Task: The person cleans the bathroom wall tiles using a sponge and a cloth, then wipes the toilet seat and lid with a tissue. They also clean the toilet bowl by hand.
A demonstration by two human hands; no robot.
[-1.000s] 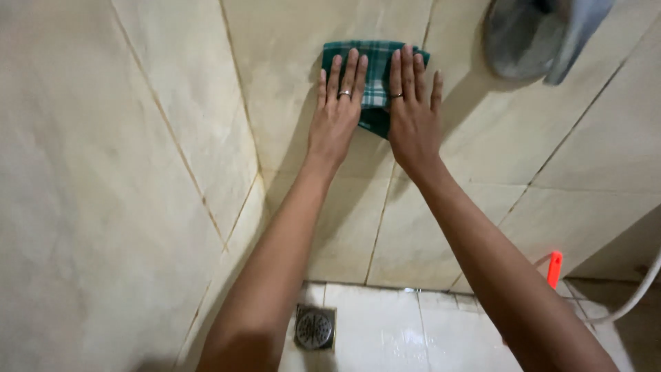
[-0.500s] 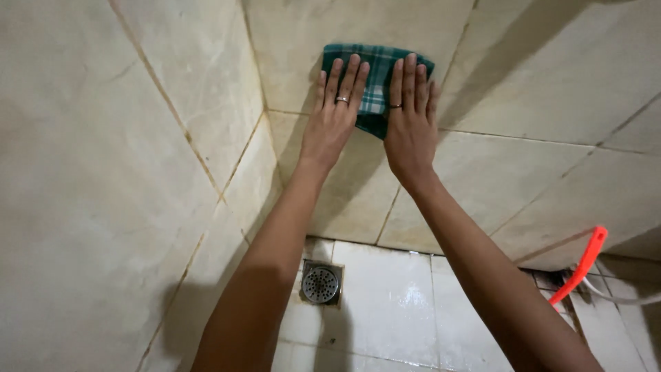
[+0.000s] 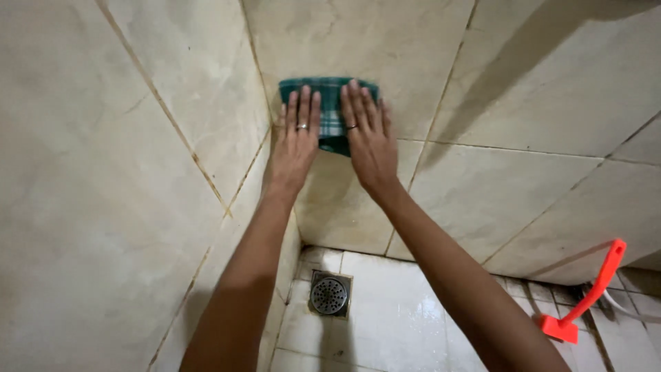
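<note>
**Two flat hands press a green cloth into a tiled corner**

Nearest the camera, both bare forearms rise from the bottom edge and converge toward the corner where two walls meet. Below and between them, the wet white floor carries a round metal drain set in a square frame, close to the foot of the corner. Off to the right, near the base of the wall, an orange-red brush with a long handle leans up and to the right, its flat head down on the floor tiles.

Farther up, the left hand lies open with its fingers straight and close together, pointing up the wall; a ring shows on one finger. The right hand lies just beside it, equally flat, fingers slightly fanned, also ringed. Neither hand curls or pinches: both palms press flat.

Under the fingertips is the green checked cloth, folded into a rough rectangle on the beige wall tiles, right beside the corner seam. Its long axis runs side to side, nearly level, across the direction of the fingers. Its upper edge shows above both hands, and a darker lower fold hangs in the gap between them.
</note>
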